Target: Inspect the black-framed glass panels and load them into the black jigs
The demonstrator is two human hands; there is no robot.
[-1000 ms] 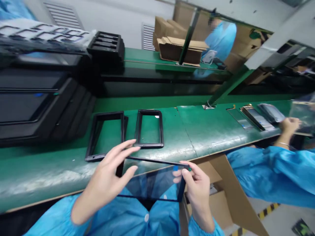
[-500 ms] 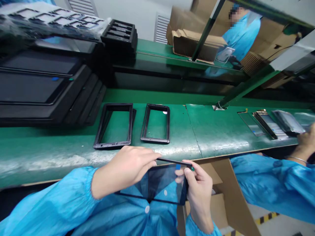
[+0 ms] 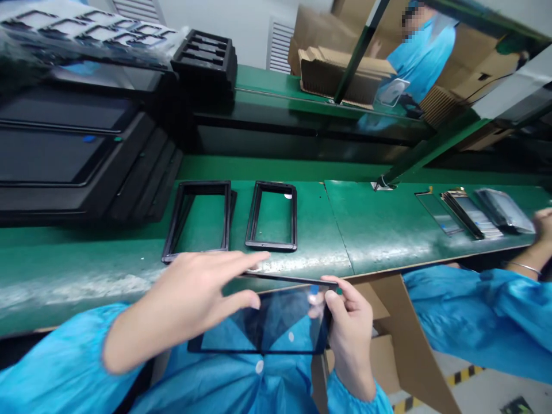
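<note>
The green workbench (image 3: 379, 224) is running across the view, bearing a stack of black trays (image 3: 142, 172) at left and open black frames (image 3: 271, 247) nearer the middle. At its near edge the dark glossy panel (image 3: 276, 322) is staying clamped between the thumb and fingers of the right hand (image 3: 351, 319), near a small blue tab (image 3: 314, 290), while the left hand (image 3: 190, 299) is spreading thumb and fingers apart by the other end, possibly touching it
</note>
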